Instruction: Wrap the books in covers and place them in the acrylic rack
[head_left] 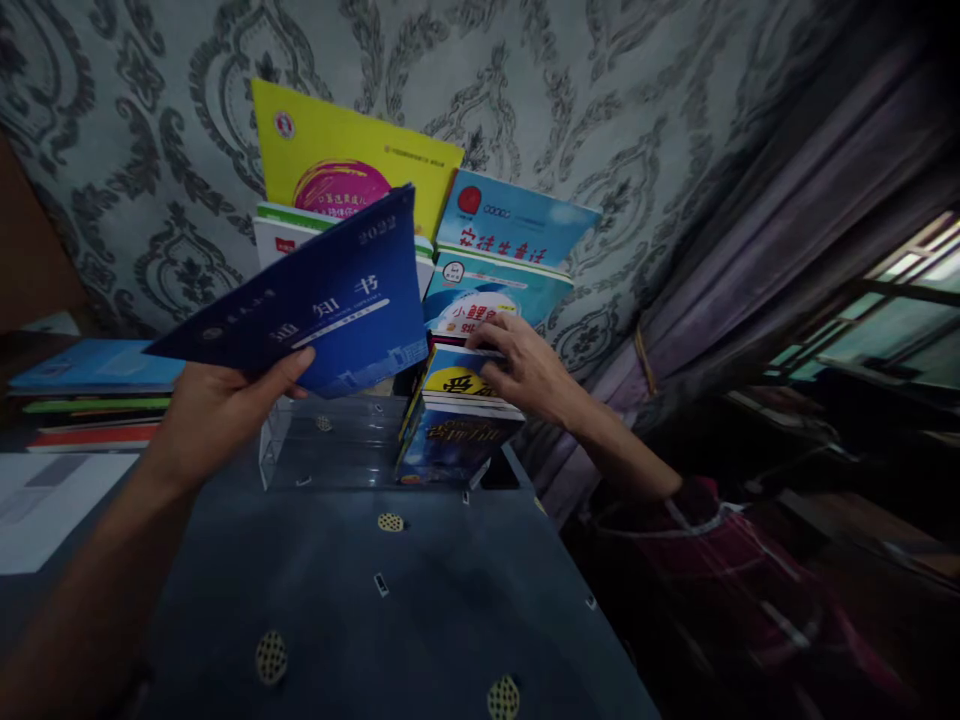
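My left hand (225, 405) is closed on the lower edge of a thin dark blue booklet (337, 300) marked 2022, thumb on its cover. The booklet is tilted and raised in front of the standing books. Over the top edge of a book with a yellow oval (461, 378) curls my right hand (525, 370), fingers bent and the thumb side against its cover. A dark blue book (454, 440) stands in front of that one. All of these are in a clear stepped book rack (330, 470). My right fingertips are partly hidden.
Behind stand a yellow book (337, 140), a light blue book (517, 220) and a teal book (510, 290), near a patterned wall. Stacked books (97, 375) and a white sheet (60, 510) lie at the left. A purple curtain (675, 270) hangs right of the table (330, 600).
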